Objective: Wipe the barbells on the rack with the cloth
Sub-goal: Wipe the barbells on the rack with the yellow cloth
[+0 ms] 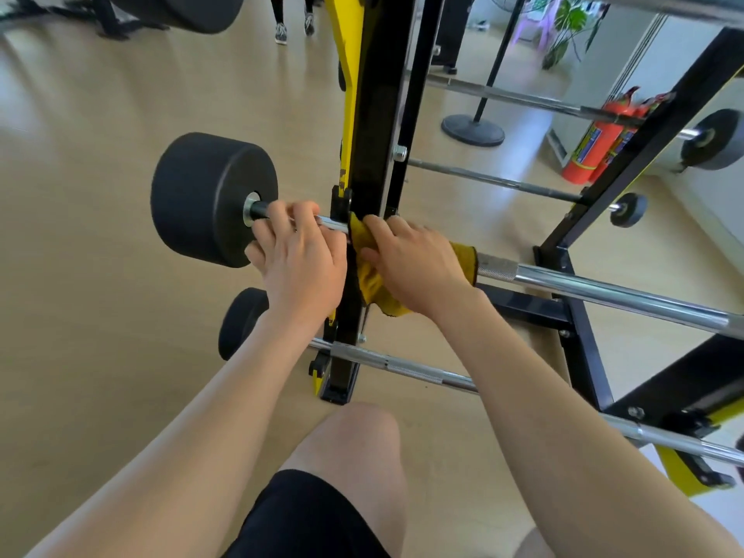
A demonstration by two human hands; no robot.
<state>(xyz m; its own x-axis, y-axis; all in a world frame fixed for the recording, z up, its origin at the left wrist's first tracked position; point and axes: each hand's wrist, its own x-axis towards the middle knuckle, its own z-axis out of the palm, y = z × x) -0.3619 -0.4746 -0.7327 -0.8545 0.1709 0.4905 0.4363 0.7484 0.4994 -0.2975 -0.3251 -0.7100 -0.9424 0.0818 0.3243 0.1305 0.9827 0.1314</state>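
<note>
A chrome barbell (596,289) with black round end weights lies across the black and yellow rack (370,155). My left hand (300,255) grips the bar close to its left weight (209,197), just left of the rack upright. My right hand (414,261) holds a yellow cloth (372,281) wrapped round the bar right beside the upright; cloth ends stick out at both sides of the hand. A second barbell (402,366) rests one level lower, and more bars (495,180) sit on the far side of the rack.
My bare knee (358,441) is bent below the hands. Red fire extinguishers (596,143) stand at the right by the wall, near a pole on a round black base (473,130). Another person's feet (294,28) stand on the wooden floor at the top.
</note>
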